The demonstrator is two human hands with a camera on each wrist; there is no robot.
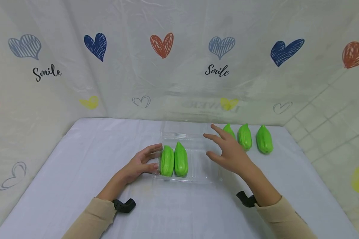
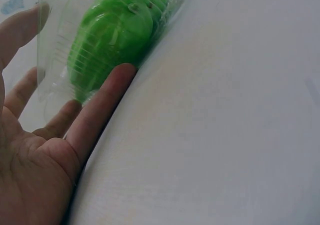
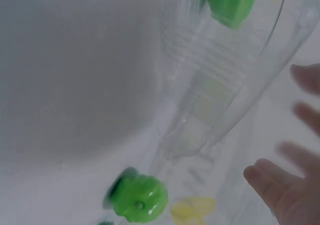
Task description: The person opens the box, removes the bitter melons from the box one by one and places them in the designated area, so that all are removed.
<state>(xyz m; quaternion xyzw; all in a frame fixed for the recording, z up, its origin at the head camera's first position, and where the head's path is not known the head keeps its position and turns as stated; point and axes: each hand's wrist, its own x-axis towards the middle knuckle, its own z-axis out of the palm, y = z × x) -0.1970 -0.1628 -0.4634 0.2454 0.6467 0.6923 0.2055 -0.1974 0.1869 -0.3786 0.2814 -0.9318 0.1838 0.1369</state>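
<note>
Left hand [image 1: 140, 165], fingers straight, steadies the near-left side of the clear tray [image 1: 201, 177], which already holds two green gourds [image 1: 174, 161] just beside its fingertips. Right hand [image 1: 228, 151], open and empty, hovers over the tray's bare half. Three loose gourds [image 1: 251, 138] lie beyond it on the tabletop [image 1: 77, 159], seemingly not yet packed.

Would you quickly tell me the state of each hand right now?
Left hand: open, fingers touching the clear plastic tray.
Right hand: open, holding nothing.
</note>
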